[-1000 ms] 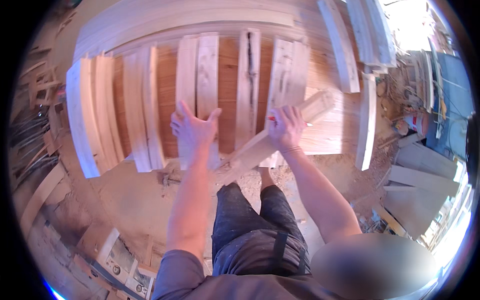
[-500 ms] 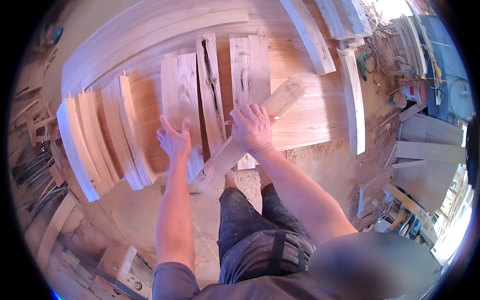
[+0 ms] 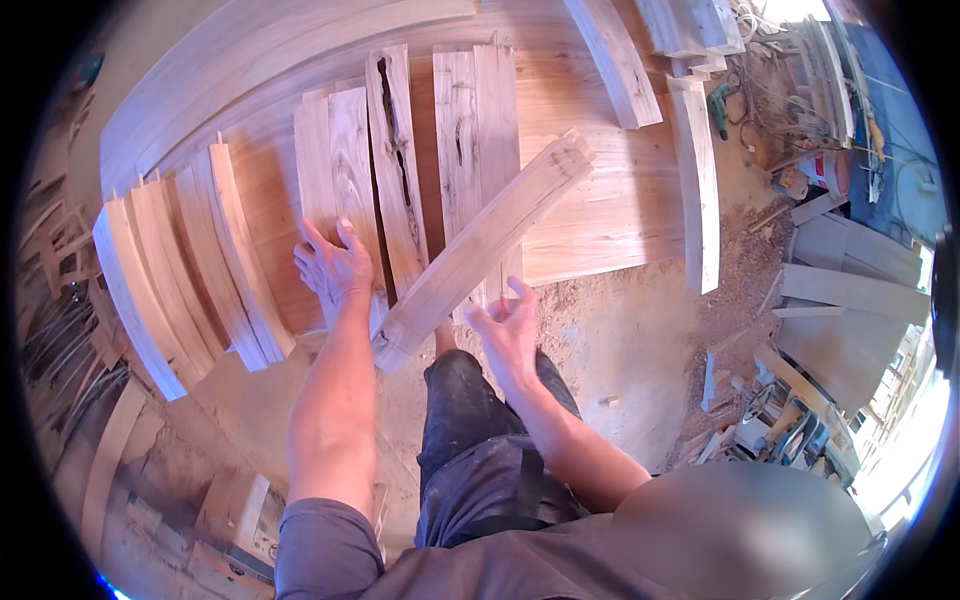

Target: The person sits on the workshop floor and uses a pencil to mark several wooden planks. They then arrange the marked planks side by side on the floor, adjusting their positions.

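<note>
My left hand (image 3: 338,264) rests with fingers spread on a pair of pale boards (image 3: 350,150), one of them with bold grain. A square-ended wooden piece (image 3: 480,245) lies diagonally across the near parts of several boards. My right hand (image 3: 508,330) is just below that piece, at the near end of another board pair (image 3: 476,140). Its thumb and forefinger are apart and curved, and I see nothing between them. Between the two pairs lies a board with a long dark crack (image 3: 393,120). The red pencil is out of sight.
Several narrow pieces with tenons (image 3: 190,260) lie at the left of the wide wooden panel (image 3: 610,220). Thicker beams (image 3: 615,65) rest at the far right, and a post-like piece (image 3: 697,190) along the right edge. A green power tool (image 3: 718,110) sits beyond.
My right hand has let go of the diagonal piece and drawn back toward me. The red pencil at that hand no longer shows. My left hand remains on the boards.
</note>
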`<state>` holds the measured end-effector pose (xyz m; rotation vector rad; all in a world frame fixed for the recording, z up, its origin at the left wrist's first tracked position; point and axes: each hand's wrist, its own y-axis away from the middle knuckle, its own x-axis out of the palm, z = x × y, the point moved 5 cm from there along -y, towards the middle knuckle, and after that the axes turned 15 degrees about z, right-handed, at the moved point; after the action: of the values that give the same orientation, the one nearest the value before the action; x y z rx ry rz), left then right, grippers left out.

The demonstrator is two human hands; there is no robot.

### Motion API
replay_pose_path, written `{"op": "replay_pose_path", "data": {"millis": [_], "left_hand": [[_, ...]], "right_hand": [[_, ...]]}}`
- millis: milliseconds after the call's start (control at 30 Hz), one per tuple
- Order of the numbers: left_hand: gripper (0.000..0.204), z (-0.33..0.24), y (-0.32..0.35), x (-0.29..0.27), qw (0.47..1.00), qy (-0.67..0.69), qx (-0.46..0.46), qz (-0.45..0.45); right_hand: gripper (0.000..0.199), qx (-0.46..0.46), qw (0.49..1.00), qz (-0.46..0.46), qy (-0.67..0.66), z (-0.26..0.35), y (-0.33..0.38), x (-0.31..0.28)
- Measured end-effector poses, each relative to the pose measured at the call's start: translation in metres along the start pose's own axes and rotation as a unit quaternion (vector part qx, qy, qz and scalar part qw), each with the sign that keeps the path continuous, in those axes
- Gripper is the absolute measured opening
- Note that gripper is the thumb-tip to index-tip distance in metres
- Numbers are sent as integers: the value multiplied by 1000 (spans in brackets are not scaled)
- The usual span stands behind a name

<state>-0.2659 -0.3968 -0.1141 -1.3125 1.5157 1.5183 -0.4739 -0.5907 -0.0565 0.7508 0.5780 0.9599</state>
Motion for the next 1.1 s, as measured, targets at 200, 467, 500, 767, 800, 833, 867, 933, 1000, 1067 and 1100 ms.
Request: {"op": "replay_pose_path", "data": {"millis": [200, 467, 500, 767, 800, 833, 867, 933, 1000, 1067, 1100], "left_hand": [[74, 0, 1, 1, 1000, 4, 25, -18], [74, 4, -2, 7, 1000, -15, 8, -16], [74, 2, -1, 6, 1000, -13, 9, -16], [74, 10, -3, 8, 1000, -7, 5, -26], [73, 5, -1, 2, 999, -5, 17, -34], [73, 5, 0, -1, 1000, 0, 13, -26], [73, 6, 0, -4, 1000, 4, 9, -18], [73, 3, 0, -6, 1000, 20, 5, 1], [73, 9, -2, -3, 999, 1, 12, -35], [72, -2, -2, -1, 1000, -5, 1, -18], [72, 1, -1, -3, 1000, -4, -23, 15]], "right_hand": [[94, -89, 984, -143, 56, 18, -33, 55], [67, -23, 997, -24, -66, 39, -27, 4], [66, 1, 999, -5, -54, 36, -33, -12], [65, -114, 993, 14, 37, 74, -93, -136], [69, -113, 986, -23, 120, 82, -97, -144], [69, -148, 973, -42, 173, 92, -99, -148], [68, -149, 951, -74, 261, 98, -104, -150], [67, -152, 914, -113, 358, 105, -112, -154], [65, -154, 906, -125, 373, 103, -120, -152], [67, -147, 910, -117, 369, 89, -133, -152], [68, -141, 908, -124, 373, 82, -140, -160]]}}
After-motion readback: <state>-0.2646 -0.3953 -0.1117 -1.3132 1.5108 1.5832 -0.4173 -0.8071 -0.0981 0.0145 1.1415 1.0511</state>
